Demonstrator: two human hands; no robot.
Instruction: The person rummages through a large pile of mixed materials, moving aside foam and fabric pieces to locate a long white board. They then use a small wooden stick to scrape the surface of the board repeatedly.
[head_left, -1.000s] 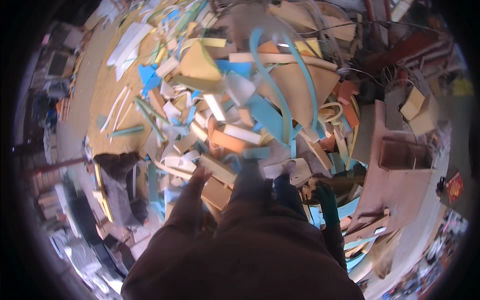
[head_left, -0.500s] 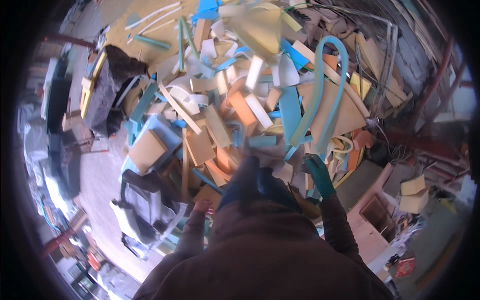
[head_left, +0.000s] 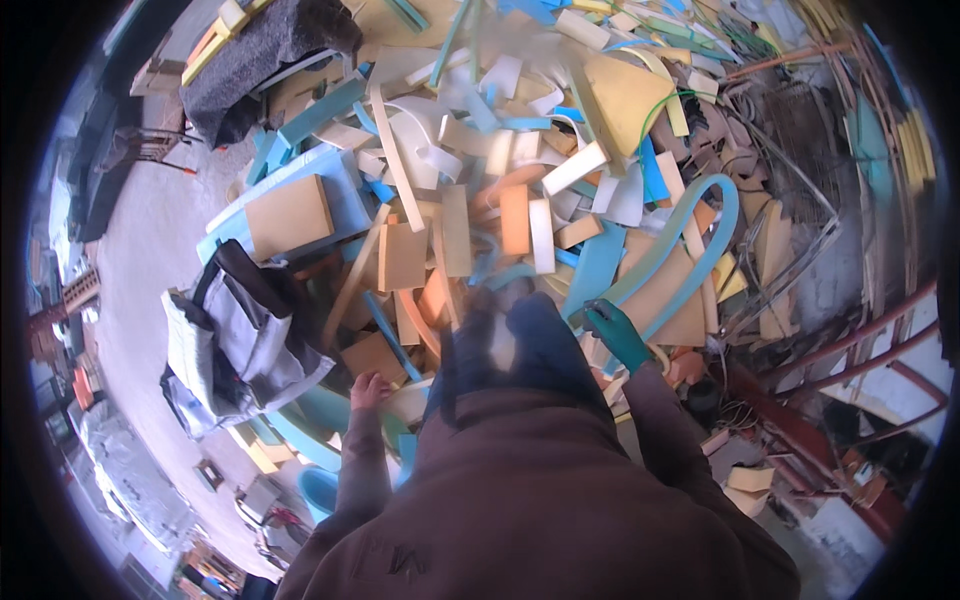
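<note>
Foam offcuts in blue, tan, orange, white and yellow, heaped across the centre and top of the frame. Left hand point(head_left: 371, 390) bare, low and left of centre; fingers loosely bent and a little apart, with no grip visible. Nearest to it, just above, a brown foam block point(head_left: 372, 358).

Right hand point(head_left: 617, 336) in a green glove, right of centre, fingers curled. It overlaps the lower end of a blue-green looped foam strip point(head_left: 728, 225), which arches toward the upper right. Blur there is poor for detail: contact seems likely, but I cannot tell whether the fingers pinch the strip.

Centre: an upright orange block point(head_left: 515, 220) with a white block point(head_left: 542, 236) just beside it. Left of centre, a tan block point(head_left: 290, 218) lies on a blue slab point(head_left: 346, 205); below these, a crumpled grey bag point(head_left: 240, 340). Yellow foam piece point(head_left: 628, 95) near the top. Red metal beams point(head_left: 800, 440) at lower right.
</note>
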